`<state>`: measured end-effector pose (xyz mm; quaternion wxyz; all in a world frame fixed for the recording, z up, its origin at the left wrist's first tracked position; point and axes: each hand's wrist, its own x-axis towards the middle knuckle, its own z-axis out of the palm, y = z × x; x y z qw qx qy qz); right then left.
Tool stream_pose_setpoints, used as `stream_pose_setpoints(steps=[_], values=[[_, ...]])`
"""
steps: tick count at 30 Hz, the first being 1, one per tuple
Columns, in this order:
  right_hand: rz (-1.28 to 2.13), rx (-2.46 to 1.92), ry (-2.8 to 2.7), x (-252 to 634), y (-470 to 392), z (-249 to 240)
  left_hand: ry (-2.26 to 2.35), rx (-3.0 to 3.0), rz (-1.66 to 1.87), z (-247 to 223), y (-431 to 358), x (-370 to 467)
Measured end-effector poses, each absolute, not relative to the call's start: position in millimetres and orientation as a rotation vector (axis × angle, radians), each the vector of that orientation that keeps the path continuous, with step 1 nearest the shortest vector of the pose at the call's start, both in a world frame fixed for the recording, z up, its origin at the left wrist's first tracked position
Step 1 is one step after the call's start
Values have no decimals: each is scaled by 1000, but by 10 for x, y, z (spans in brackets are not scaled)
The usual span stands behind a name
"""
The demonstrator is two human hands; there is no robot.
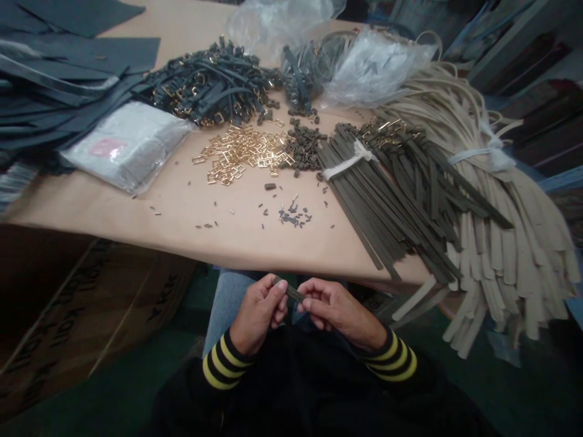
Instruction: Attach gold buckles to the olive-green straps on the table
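Note:
Between both hands, below the table's front edge, is a short dark olive strap (294,292). My left hand (262,308) pinches its left end between thumb and fingers. At the right end, my right hand (336,308) holds it with thumb and curled fingers. On the table lie a bundle of olive straps (371,200) tied with a white band, a pile of gold buckles (246,152), a heap of small dark loops (306,145) and scattered tiny dark metal pieces (294,215).
Long beige straps (505,243) hang over the right edge of the table (204,209). Dark straps with buckles (214,85), plastic bags (378,64) and a wrapped packet (127,145) lie farther back and left. A cardboard box (122,303) stands below on the left.

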<state>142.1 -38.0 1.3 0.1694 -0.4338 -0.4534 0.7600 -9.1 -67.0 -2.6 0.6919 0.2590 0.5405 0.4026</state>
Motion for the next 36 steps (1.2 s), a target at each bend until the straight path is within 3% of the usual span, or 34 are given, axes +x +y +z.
stream_pose_setpoints(steps=[10, 16, 20, 33, 36], values=[[2192, -1105, -1121, 1359, -422, -69, 1040, 377, 851, -52, -664, -49], [2188, -1209, -1042, 1341, -436, -115, 1637, 1359, 1053, -106, -719, -72], [2155, -1230, -1076, 1330, -435, -114, 1487, 1768, 993, -104, -772, -85], [2015, -1355, -1250, 1234, -414, -69, 1649, 1840, 1021, -127, -798, -36], [2011, -1380, -1233, 1255, -392, -101, 1435, 1617, 933, -17, -800, -81]])
